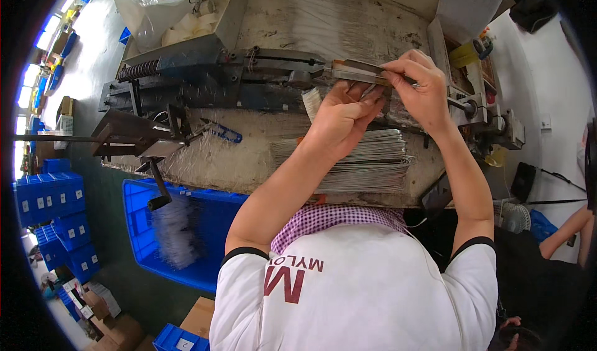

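On the bench, a dark metal machine (pixel 261 71) ends at its right in a narrow jaw. Thin metal strips (pixel 360 71) run from that jaw toward my hands. My right hand (pixel 421 89) pinches the strips' right end between thumb and fingers. Just below them, my left hand (pixel 351 109) is closed, its fingers curled up under the strips; what it grips is too small to make out. A thick stack of thin metal wires (pixel 367 164) lies on the bench under my left wrist. Beside that wrist is a small pale bundle (pixel 312 104).
Pale bristles (pixel 316 15) lie behind the machine. Blue-handled pliers (pixel 227 133) rest on the bench's left, near a crank handle (pixel 159 201). Below the edge, a blue bin (pixel 140 239) holds a bristly white clump. A plastic bag (pixel 146 9) sits at back left; another person's arm (pixel 567 233) shows far right.
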A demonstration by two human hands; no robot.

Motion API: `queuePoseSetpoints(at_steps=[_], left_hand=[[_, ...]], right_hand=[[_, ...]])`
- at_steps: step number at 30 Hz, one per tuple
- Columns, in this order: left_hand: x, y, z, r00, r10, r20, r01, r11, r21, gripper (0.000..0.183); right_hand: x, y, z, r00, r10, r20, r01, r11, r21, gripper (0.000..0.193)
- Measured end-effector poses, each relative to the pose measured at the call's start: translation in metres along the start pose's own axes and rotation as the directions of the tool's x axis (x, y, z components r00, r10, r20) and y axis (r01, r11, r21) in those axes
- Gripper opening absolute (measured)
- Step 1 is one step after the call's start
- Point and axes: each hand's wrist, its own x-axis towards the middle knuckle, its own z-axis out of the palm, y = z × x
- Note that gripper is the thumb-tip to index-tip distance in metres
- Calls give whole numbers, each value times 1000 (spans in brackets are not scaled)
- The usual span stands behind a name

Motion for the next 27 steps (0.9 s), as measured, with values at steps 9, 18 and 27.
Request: queuePoseSetpoints(at_steps=[9, 18, 27], left_hand=[[-1, -1, 3, 999, -4, -46, 5, 999, 35, 48], [0, -1, 2, 997, 23, -70, -20, 999, 38, 46], [-3, -2, 6, 992, 26, -120, -24, 1000, 17, 45]], right_hand=[[-6, 2, -8, 987, -138, 77, 147, 982, -116, 9], [-27, 17, -40, 994, -87, 63, 96, 982, -165, 10], [-8, 9, -11, 986, -163, 41, 165, 986, -37, 9]])
